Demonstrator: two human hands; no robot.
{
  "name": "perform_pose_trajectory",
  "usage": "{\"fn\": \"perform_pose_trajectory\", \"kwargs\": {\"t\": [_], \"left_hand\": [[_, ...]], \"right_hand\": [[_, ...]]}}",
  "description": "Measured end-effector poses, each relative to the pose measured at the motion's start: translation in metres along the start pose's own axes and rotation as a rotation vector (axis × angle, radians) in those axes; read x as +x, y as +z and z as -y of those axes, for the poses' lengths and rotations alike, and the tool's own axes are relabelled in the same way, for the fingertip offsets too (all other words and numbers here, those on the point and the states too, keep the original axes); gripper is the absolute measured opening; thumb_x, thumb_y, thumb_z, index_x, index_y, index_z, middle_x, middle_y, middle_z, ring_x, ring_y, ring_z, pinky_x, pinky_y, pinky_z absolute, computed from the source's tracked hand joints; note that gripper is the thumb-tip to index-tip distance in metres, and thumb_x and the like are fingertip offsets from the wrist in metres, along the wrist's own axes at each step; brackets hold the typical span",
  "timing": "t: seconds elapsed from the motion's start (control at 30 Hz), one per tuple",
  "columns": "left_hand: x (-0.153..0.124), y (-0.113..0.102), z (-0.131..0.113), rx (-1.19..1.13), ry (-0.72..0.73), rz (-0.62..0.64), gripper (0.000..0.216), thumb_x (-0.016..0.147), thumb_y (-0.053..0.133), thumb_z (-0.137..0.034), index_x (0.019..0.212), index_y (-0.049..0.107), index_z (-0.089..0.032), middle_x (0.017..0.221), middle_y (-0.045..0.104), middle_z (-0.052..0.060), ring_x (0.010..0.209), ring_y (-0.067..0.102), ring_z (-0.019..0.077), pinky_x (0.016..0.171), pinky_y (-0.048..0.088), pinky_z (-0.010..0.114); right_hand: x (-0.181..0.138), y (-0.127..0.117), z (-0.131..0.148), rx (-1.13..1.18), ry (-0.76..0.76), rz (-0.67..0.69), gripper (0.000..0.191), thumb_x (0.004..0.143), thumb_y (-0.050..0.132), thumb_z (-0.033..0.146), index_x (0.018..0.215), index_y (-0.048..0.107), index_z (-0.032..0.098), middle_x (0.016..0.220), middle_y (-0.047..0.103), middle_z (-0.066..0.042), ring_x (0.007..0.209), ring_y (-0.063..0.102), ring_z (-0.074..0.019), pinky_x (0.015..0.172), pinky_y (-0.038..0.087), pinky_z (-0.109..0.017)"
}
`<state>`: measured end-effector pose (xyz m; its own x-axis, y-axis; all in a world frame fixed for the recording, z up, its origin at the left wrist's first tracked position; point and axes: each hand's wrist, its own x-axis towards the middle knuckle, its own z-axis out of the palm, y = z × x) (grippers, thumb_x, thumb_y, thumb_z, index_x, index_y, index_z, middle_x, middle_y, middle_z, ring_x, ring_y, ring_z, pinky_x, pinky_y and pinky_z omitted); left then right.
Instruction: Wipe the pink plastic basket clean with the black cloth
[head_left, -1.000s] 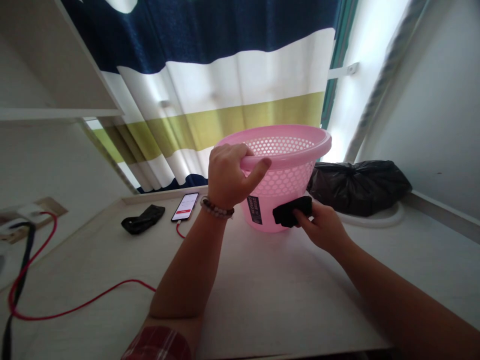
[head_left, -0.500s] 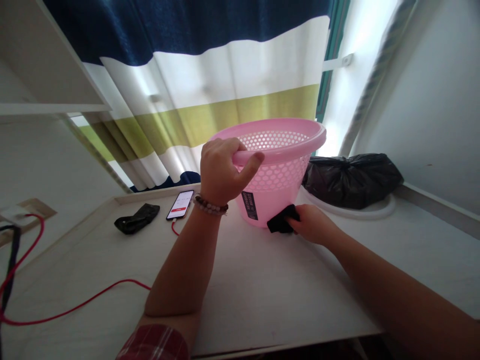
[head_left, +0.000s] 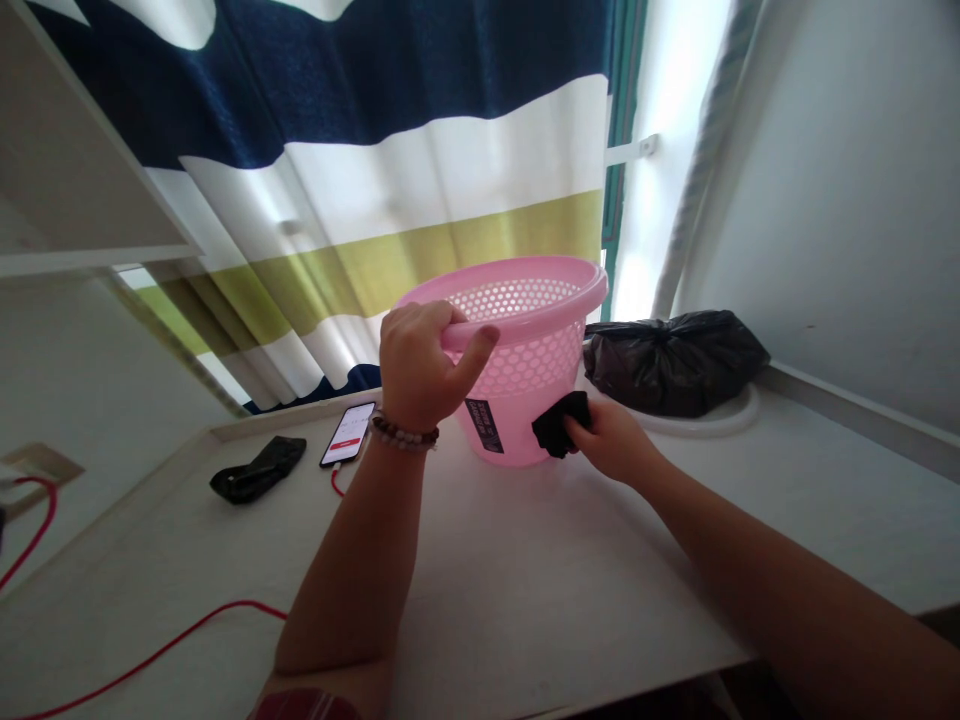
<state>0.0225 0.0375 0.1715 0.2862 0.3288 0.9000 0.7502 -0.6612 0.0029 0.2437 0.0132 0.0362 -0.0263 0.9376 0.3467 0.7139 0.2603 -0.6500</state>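
A pink plastic basket with a perforated upper wall and a dark label stands on the white desk. My left hand grips its rim at the near left, thumb on the outside and fingers over the edge. In my right hand is a crumpled black cloth, held against or just in front of the basket's lower right side. Whether the cloth presses on the wall I cannot tell.
A full black plastic bag rests on a white round lid-like piece at the right. To the left are a folded black bag, a phone and a red cable. A striped curtain hangs behind.
The view has shifted, so everything sits somewhat further left and lower. My right hand has moved the black cloth slightly up along the basket's side. My left hand keeps its hold on the rim.
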Motion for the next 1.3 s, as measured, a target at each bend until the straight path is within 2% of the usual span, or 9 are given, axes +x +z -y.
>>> {"fn": "perform_pose_trajectory", "kwargs": {"t": [0.13,0.3,0.43,0.57,0.7,0.8,1.03,1.2,1.3], "left_hand": [[0.0,0.0,0.001,0.009,0.001,0.009,0.038,0.08,0.049,-0.055,0.067,0.05,-0.02,0.064,0.052,0.002,0.067,0.048,0.0175,0.069,0.035,0.034],[0.001,0.0,0.001,-0.005,0.006,0.006,0.037,0.081,0.05,-0.053,0.066,0.05,-0.02,0.063,0.052,0.002,0.067,0.048,0.0175,0.068,0.035,0.033],[0.002,-0.001,0.001,-0.009,0.0,0.004,0.037,0.081,0.051,-0.053,0.066,0.051,-0.019,0.063,0.052,0.002,0.067,0.047,0.017,0.067,0.034,0.032],[0.002,-0.004,0.003,-0.019,-0.018,0.006,0.04,0.086,0.044,-0.048,0.059,0.046,-0.019,0.057,0.046,0.001,0.06,0.043,0.0143,0.06,0.03,0.031],[-0.001,-0.005,0.009,-0.057,-0.06,-0.035,0.047,0.092,0.033,-0.043,0.053,0.042,-0.018,0.051,0.04,0.0,0.052,0.038,0.0123,0.054,0.024,0.03],[-0.002,-0.003,0.012,-0.068,-0.102,-0.082,0.048,0.092,0.033,-0.043,0.055,0.049,-0.018,0.051,0.044,0.001,0.052,0.042,0.012,0.052,0.026,0.029],[-0.002,0.001,0.016,-0.093,-0.176,-0.123,0.052,0.093,0.03,-0.044,0.056,0.053,-0.018,0.05,0.05,0.002,0.053,0.047,0.0127,0.053,0.03,0.029],[-0.003,0.001,0.017,-0.079,-0.17,-0.104,0.049,0.094,0.031,-0.04,0.057,0.054,-0.017,0.054,0.052,0.003,0.054,0.048,0.0128,0.054,0.03,0.029],[-0.002,0.0,0.014,-0.059,-0.135,-0.084,0.046,0.094,0.031,-0.04,0.059,0.052,-0.018,0.055,0.05,0.003,0.055,0.047,0.0133,0.055,0.029,0.03]], "right_hand": [[0.002,0.011,-0.013,-0.128,0.089,0.195,0.023,0.079,0.051,0.031,0.072,0.067,0.016,0.072,0.069,-0.008,0.062,0.061,-0.018,0.053,0.036,-0.025],[0.001,0.017,-0.017,-0.121,0.102,0.168,0.018,0.073,0.058,0.029,0.074,0.068,0.014,0.078,0.07,-0.012,0.068,0.062,-0.0217,0.055,0.037,-0.026],[-0.001,0.007,-0.007,0.0,0.036,0.204,0.025,0.082,0.049,0.033,0.077,0.068,0.017,0.073,0.07,-0.006,0.063,0.063,-0.0174,0.053,0.04,-0.024],[-0.005,-0.001,0.001,0.303,-0.068,0.054,0.029,0.085,0.046,0.037,0.082,0.065,0.016,0.069,0.069,-0.004,0.059,0.063,-0.017,0.052,0.044,-0.024],[-0.008,-0.003,0.001,0.383,-0.129,-0.122,0.024,0.083,0.05,0.035,0.078,0.063,0.015,0.065,0.067,-0.004,0.058,0.062,-0.018,0.051,0.045,-0.025],[-0.006,-0.003,-0.001,0.39,-0.101,-0.043,0.025,0.083,0.05,0.035,0.075,0.063,0.015,0.063,0.066,-0.004,0.056,0.062,-0.0172,0.049,0.044,-0.025],[0.0,0.007,-0.019,0.204,0.081,0.355,0.029,0.082,0.048,0.034,0.067,0.065,0.015,0.057,0.066,-0.004,0.05,0.06,-0.0153,0.046,0.041,-0.022],[-0.004,0.013,-0.021,0.131,0.099,0.349,0.021,0.076,0.055,0.03,0.06,0.062,0.017,0.049,0.062,-0.003,0.04,0.055,-0.0145,0.04,0.035,-0.023],[-0.005,0.009,-0.012,0.127,0.051,0.312,0.023,0.078,0.053,0.032,0.063,0.063,0.018,0.056,0.065,-0.003,0.048,0.057,-0.0149,0.044,0.036,-0.023]]}}
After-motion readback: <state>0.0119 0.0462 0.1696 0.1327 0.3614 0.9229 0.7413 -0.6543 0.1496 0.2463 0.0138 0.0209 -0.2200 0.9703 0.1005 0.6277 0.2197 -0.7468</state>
